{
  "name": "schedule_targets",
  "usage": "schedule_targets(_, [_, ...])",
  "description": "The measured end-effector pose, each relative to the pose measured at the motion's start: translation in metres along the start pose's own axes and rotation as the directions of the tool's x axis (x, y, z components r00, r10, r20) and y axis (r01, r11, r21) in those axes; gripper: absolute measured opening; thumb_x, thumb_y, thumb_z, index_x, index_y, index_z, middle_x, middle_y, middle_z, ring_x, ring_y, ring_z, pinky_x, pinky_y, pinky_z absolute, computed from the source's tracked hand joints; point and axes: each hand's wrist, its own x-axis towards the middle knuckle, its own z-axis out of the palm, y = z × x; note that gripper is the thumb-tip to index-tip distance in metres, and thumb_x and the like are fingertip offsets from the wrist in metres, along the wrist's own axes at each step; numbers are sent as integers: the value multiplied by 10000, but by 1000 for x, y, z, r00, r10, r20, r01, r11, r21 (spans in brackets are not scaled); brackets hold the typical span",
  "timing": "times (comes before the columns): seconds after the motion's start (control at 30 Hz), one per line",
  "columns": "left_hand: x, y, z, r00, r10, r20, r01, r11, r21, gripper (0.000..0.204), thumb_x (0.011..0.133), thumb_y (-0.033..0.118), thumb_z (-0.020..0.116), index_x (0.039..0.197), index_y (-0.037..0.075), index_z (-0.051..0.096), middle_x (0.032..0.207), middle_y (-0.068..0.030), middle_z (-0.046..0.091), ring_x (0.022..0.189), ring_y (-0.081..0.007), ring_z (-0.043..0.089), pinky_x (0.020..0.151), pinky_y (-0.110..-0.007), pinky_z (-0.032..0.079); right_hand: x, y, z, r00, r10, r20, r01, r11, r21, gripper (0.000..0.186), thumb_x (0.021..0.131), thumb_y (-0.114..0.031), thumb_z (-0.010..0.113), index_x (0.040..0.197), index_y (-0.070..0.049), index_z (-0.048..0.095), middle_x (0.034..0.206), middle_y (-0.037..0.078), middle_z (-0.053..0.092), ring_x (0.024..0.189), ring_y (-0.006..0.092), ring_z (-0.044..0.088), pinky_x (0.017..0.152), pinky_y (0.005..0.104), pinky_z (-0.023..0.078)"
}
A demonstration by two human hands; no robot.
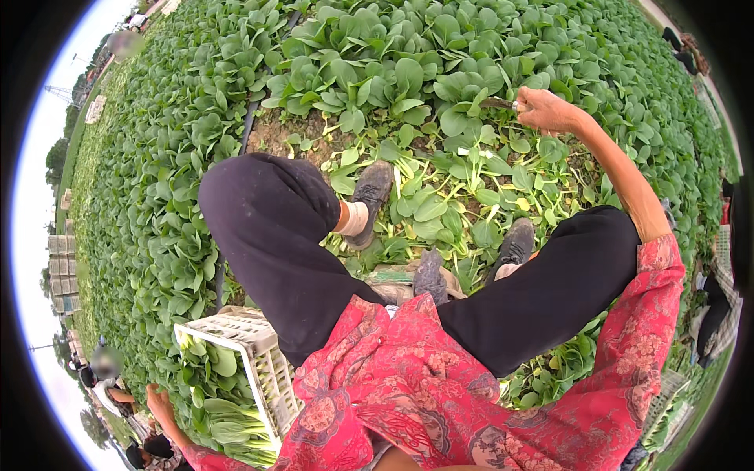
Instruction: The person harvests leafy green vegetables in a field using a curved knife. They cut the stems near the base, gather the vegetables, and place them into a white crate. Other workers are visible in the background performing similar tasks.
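My right hand [547, 112] is closed round a small knife [496, 103], its dark blade pointing left among the leaves of the standing bok choy [408, 74]. Far off to the left, my left hand [159, 403] is beside a white plastic crate [255, 367]. Cut bok choy [229, 420] lies in that crate, pale stems and green leaves showing. The fingers of the left hand are too small and blurred to make out. Trimmed leaves [432, 206] are strewn over the ground between my shoes.
My knees are bent wide over a bare soil patch [290, 135] and loose leaves. Dense rows of greens [149, 196] surround me. Stacked crates [63, 267] stand at the far left. Another person [110, 392] is at the left edge; more crates are at the right rim.
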Motion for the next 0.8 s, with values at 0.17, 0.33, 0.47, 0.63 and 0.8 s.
schedule_targets(0.17, [248,302,55,879,405,254,-304,883,-357,327,842,93,558,1163,31,545,829,-100,657,649,-172,607,604,-307,490,-34,77,28,980,199,-18,-182,926,330,225,901,-247,534,999,-55,470,563,37,506,401,130,499,332,299,390])
schedule_targets(0.33, [332,650,110,337,939,64,-848,333,-413,319,832,83,602,1145,98,546,902,-135,598,839,-369,596,728,-432,474,-42,143,89,945,324,-44,-274,859,432,252,912,-236,518,1068,-53,443,585,61,513,393,146,487,326,311,390])
schedule_targets(0.47, [274,867,109,-79,990,117,-946,-37,-322,320,835,84,619,1139,122,527,944,-117,604,897,-353,611,747,-440,503,-23,175,124,876,440,-197,-283,800,529,310,903,-232,519,1130,-35,442,717,127,586,446,202,544,381,348,437])
schedule_targets(0.63, [183,1034,134,-512,858,-43,-820,-503,-273,208,782,38,604,987,70,590,869,-102,585,865,-312,610,720,-423,519,27,253,181,714,374,-592,-180,915,361,387,913,-289,534,1199,-45,442,882,264,653,821,463,633,753,532,496])
schedule_targets(0.8, [128,1148,190,-509,840,-191,-783,-543,-303,188,764,-11,564,938,53,592,892,-111,588,917,-315,606,725,-413,532,84,244,191,620,620,-481,-389,776,497,304,929,-286,517,1110,-53,447,887,287,650,839,495,618,734,570,477])
